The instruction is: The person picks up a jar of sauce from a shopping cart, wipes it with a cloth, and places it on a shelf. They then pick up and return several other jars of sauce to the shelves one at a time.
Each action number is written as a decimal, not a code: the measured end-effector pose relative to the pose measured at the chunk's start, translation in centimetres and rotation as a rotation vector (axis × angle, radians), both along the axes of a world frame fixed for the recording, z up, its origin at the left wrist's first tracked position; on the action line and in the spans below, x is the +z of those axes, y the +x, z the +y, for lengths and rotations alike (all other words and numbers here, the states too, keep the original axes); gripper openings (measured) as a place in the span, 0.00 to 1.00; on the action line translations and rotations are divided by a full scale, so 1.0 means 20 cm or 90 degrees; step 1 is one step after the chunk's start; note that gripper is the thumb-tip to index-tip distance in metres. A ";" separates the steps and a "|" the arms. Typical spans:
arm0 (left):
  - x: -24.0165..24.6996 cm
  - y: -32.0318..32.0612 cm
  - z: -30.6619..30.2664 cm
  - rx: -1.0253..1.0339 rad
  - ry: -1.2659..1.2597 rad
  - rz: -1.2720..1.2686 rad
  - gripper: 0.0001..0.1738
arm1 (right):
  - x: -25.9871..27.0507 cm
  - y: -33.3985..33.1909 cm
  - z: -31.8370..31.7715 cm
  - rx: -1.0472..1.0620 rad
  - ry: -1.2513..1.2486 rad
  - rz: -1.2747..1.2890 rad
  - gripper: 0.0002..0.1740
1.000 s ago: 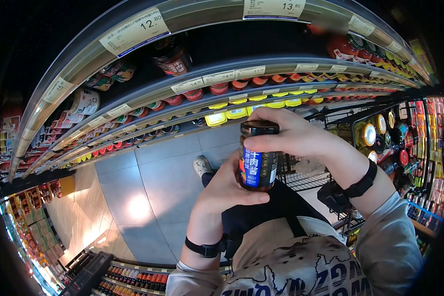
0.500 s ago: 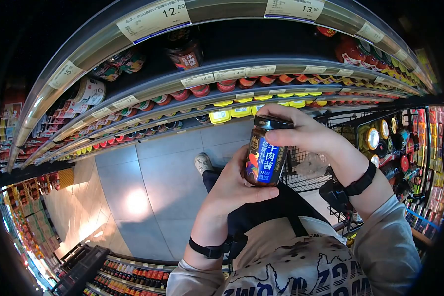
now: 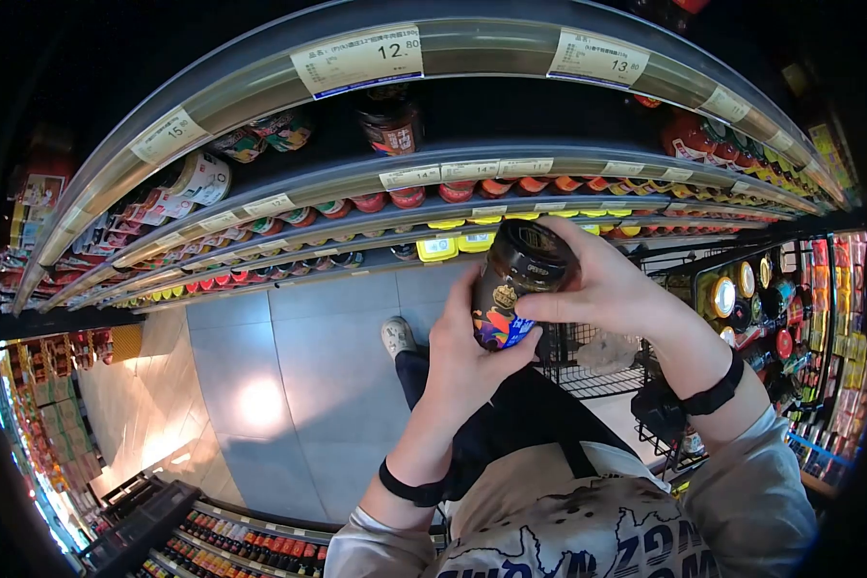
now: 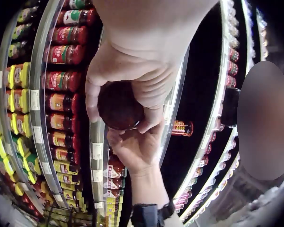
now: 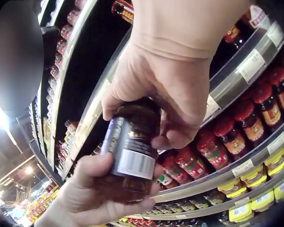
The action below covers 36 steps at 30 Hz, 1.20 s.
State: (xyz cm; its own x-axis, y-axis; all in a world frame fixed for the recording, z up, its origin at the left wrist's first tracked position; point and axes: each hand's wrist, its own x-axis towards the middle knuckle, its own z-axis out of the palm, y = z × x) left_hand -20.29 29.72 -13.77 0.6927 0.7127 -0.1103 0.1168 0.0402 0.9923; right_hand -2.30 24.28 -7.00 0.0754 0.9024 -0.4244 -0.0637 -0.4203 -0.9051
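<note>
A glass jar of dark sauce (image 3: 503,306) with a black lid and a blue label bearing a colourful picture is in front of the body in the head view. My left hand (image 3: 456,361) grips its lower body, with the thumb along the near side. Around the upper part, just below the lid, curl the fingers and thumb of my right hand (image 3: 607,284). The jar is tilted, its lid towards the head camera. Its dark base (image 4: 119,108) shows in the left wrist view, and a white barcode panel (image 5: 136,163) on its side in the right wrist view.
Curved shelves with price tags (image 3: 358,60) run across the front, stocked with jars. A similar dark jar (image 3: 391,130) stands on the upper shelf. To the right is a black wire cart (image 3: 588,378), with more jars (image 3: 724,297) beyond. Grey floor tiles (image 3: 332,361) lie below.
The jar has been tipped and turned in both hands: the lid's top now shows, and the label's large lettering has swung mostly out of sight. The shelves sit slightly lower in the head view.
</note>
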 end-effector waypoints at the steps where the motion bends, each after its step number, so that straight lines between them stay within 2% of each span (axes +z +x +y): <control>1: 0.01 0.01 0.02 0.011 0.053 -0.002 0.47 | 0.01 -0.01 0.01 -0.013 0.015 0.001 0.45; 2: 0.02 0.03 0.04 0.022 0.106 -0.004 0.48 | 0.02 -0.01 0.02 -0.011 0.016 -0.001 0.45; 3: 0.01 0.04 0.07 0.018 0.111 0.014 0.52 | 0.05 -0.02 0.03 -0.032 0.085 -0.075 0.43; 4: 0.02 0.05 0.10 0.020 0.112 0.012 0.52 | 0.08 -0.03 0.05 -0.054 0.154 -0.147 0.41; 5: 0.05 0.07 0.14 0.055 0.197 -0.021 0.54 | 0.09 -0.05 0.07 -0.109 0.178 -0.058 0.41; 6: 0.06 0.07 0.16 0.091 0.282 -0.055 0.57 | 0.05 -0.03 0.08 -0.140 0.226 -0.097 0.42; 8: 0.04 0.02 0.19 0.111 0.262 -0.027 0.58 | -0.01 0.03 0.17 -0.130 0.371 -0.394 0.42; 9: 0.01 -0.01 0.21 0.102 0.265 0.000 0.58 | -0.02 0.03 0.21 -0.163 0.404 -0.478 0.42; 10: -0.01 -0.03 0.22 0.093 0.267 0.028 0.57 | -0.06 0.05 0.26 -0.189 0.440 -0.462 0.42; 11: -0.01 -0.05 0.22 0.108 0.261 0.019 0.50 | -0.09 0.08 0.30 -0.191 0.465 -0.540 0.41; 12: -0.02 -0.07 0.21 0.107 0.262 0.018 0.50 | -0.12 0.12 0.35 -0.192 0.489 -0.619 0.40; 13: -0.02 -0.09 0.21 0.103 0.254 0.032 0.46 | -0.15 0.14 0.40 -0.197 0.488 -0.554 0.39; 14: -0.03 -0.10 0.21 0.099 0.245 0.045 0.42 | -0.21 0.18 0.45 -0.215 0.482 -0.572 0.39; 16: -0.04 -0.12 0.20 0.107 0.239 0.044 0.38 | -0.20 0.20 0.54 -0.197 0.420 -0.495 0.39; 17: -0.05 -0.12 0.21 0.119 0.233 0.042 0.34 | -0.20 0.21 0.57 -0.200 0.363 -0.561 0.38; 18: -0.06 -0.14 0.22 0.117 0.232 0.044 0.34 | -0.26 0.27 0.62 -0.187 0.428 -0.570 0.38; 20: -0.08 -0.15 0.27 0.122 0.266 0.029 0.31 | -0.23 0.31 0.66 -0.102 0.371 -0.613 0.40; 21: -0.09 -0.14 0.29 0.164 0.299 0.007 0.27 | -0.17 0.31 0.67 -0.040 0.263 -0.522 0.41; 24: -0.06 -0.15 0.36 0.160 0.323 0.019 0.26 | -0.12 0.31 0.67 -0.010 0.171 -0.479 0.42; 26: -0.06 -0.14 0.41 0.167 0.325 0.007 0.25 | -0.12 0.30 0.64 -0.033 0.204 -0.495 0.41; 28: -0.06 -0.13 0.46 0.169 0.350 0.005 0.26 | -0.05 0.30 0.59 -0.052 0.098 -0.362 0.41; 29: -0.06 -0.13 0.49 0.168 0.351 0.005 0.26 | -0.08 0.34 0.59 -0.053 0.098 -0.362 0.41; 31: -0.05 -0.11 0.55 0.130 0.359 0.040 0.27 | -0.13 0.41 0.62 -0.045 0.085 -0.140 0.44; 34: -0.02 -0.05 0.62 0.151 0.297 0.025 0.29 | -0.18 0.33 0.58 -0.113 0.163 -0.178 0.46; 36: -0.04 -0.01 0.68 0.182 0.353 0.023 0.31 | -0.19 0.33 0.57 -0.095 0.136 -0.172 0.46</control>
